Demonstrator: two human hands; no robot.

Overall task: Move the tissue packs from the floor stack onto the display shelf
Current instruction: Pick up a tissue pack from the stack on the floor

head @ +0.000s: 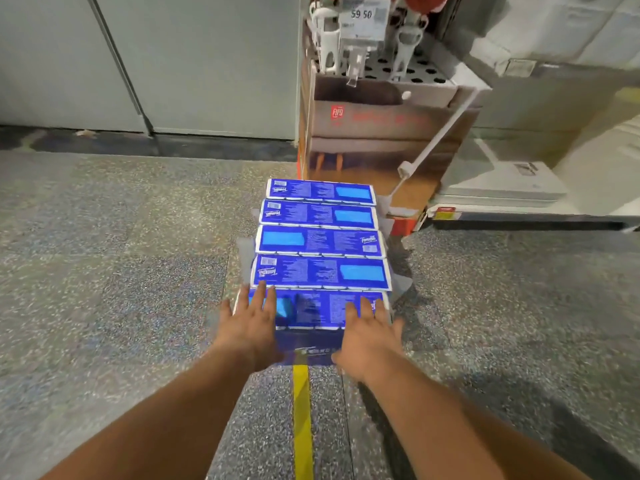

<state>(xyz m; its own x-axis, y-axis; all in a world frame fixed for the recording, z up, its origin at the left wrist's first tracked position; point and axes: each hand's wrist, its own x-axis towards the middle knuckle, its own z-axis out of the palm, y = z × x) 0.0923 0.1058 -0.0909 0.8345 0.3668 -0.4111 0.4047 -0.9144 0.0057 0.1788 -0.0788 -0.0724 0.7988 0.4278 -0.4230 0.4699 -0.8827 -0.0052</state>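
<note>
Blue tissue packs [320, 242] lie in a row ahead of both hands; the left hand [251, 325] and right hand [369, 336], fingers straight and spread, press the nearest pack [311, 308].

A white price tag [362, 20] clipped above the cardboard display stand [381, 133] read "59 50", with smaller print beneath it too blurred to read. A red logo [337, 113] on the front of that stand showed white letters that could not be made out with certainty, and the red lettering beside it was smeared. The blue tissue packs [320, 240] carried a white brand word, upside down on most, seemingly "Tempo", amid illegible fine print and barcodes.
</note>
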